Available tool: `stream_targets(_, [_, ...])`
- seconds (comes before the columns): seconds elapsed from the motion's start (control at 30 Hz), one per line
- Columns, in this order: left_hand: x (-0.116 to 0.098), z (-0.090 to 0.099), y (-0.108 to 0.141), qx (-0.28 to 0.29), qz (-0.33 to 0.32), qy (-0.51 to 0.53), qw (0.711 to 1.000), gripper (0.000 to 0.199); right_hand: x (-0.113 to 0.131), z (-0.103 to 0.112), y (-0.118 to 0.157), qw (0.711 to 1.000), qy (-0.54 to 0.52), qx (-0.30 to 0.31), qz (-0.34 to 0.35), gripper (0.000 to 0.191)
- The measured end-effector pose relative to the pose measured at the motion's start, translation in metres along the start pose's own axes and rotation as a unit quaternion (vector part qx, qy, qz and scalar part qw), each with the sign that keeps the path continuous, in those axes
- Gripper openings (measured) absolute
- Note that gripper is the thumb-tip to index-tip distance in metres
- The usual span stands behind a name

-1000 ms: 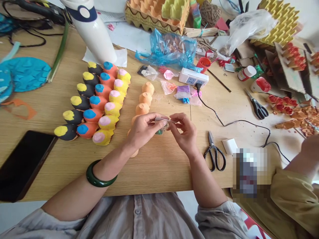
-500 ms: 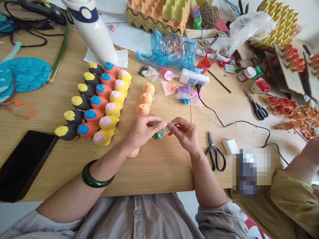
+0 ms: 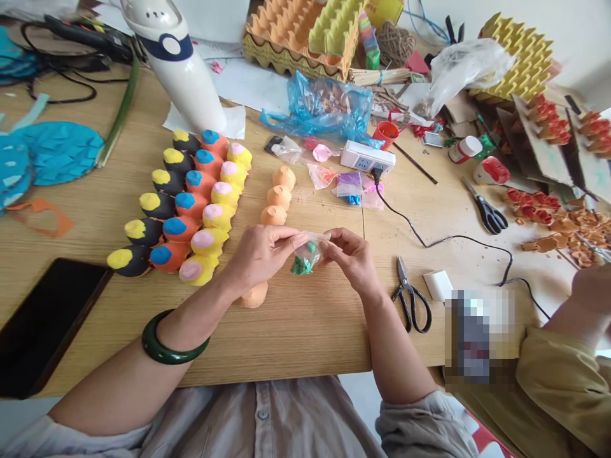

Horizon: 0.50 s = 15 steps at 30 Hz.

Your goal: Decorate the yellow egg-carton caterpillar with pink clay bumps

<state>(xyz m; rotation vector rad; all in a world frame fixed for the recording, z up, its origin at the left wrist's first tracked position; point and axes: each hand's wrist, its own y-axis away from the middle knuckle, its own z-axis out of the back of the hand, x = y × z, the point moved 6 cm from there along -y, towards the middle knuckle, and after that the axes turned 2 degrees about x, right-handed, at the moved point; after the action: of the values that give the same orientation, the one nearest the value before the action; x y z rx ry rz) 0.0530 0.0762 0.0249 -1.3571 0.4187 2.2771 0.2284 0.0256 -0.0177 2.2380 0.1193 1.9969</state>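
Note:
A small clear bag with green material in it (image 3: 303, 263) hangs between my hands. My left hand (image 3: 260, 253) pinches its top edge on the left, and my right hand (image 3: 351, 254) pinches the same edge on the right. Partly behind my left hand runs a row of plain orange egg-carton cups (image 3: 275, 196) on the wooden table. Further left stand three painted rows: black cups with yellow tops (image 3: 151, 205), orange cups with blue tops (image 3: 185, 205) and yellow cups with pink tops (image 3: 217, 217).
Black-handled scissors (image 3: 411, 302) lie right of my right hand, near a white block (image 3: 438, 285). A power strip (image 3: 367, 157) with a cable, small colour bags (image 3: 349, 184) and a blue plastic bag (image 3: 329, 105) lie beyond. A phone (image 3: 50, 318) is left. Another person's sleeve (image 3: 563, 375) shows at right.
My hands have moved slightly apart, the left one shifting left. The bag's top is spread wider and more of the green material shows. The camera view has shifted a little.

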Motion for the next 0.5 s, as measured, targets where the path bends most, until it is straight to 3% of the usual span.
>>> stream_targets(0.3, [0.003,-0.003,0.0,0.029,0.005,0.006,1.0,0.041,0.0,0.004,0.001,0.999,0.03,-0.02,0.001,0.049])
stream_targets(0.5, [-0.007,0.001,0.001,0.019,-0.016,0.004,1.0,0.039,-0.003,0.001,0.0,1.0,0.007,0.014,-0.016,0.044])
